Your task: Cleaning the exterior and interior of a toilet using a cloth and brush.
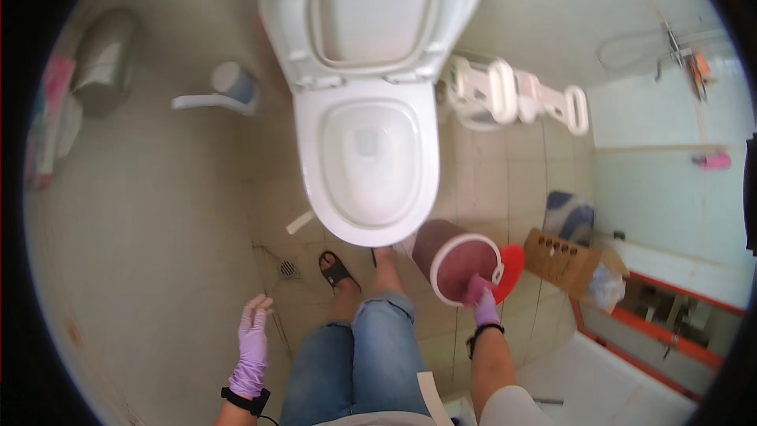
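Observation:
My left hand (254,337), in a lilac glove, hangs beside my left leg with nothing in it and its fingers extended. My right hand (482,299), also gloved, grips the near rim of a mauve plastic bucket (440,242) with a pale rim. Its fingers reach inside the bucket, where they look pinker; whether they also hold a cloth I cannot tell. A red plastic piece (513,269) shows behind the bucket's right side. Straight before me stands a white toilet (372,219), its seat and lid (369,12) raised.
A toilet brush holder (239,86) is left of the toilet, a floor drain (289,269) near my left foot. White folded plastic racks (502,92) stand to the toilet's right. A cardboard box (559,260) and a blue-grey mat (568,216) lie farther right.

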`<state>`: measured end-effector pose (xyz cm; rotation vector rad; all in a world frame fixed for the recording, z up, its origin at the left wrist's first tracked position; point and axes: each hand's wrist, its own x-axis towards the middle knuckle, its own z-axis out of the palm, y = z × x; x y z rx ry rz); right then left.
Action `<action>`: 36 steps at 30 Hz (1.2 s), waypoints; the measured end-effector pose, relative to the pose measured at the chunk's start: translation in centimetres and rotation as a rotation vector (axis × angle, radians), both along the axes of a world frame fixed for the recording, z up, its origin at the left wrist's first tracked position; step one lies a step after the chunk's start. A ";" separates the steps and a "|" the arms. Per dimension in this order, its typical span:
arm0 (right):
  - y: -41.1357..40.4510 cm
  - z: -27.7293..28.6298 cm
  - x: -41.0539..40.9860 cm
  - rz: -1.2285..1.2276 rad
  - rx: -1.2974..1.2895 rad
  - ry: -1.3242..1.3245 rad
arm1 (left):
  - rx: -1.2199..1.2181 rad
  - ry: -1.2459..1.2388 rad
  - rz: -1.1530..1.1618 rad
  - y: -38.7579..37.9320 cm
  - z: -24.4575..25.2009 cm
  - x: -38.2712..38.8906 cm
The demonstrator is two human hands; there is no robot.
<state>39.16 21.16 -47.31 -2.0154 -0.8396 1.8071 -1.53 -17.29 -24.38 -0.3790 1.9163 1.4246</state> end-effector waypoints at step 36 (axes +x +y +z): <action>-12.8 19.2 -59.2 1.592 0.431 0.280 | 0.058 0.078 0.615 -5.4 2.6 3.4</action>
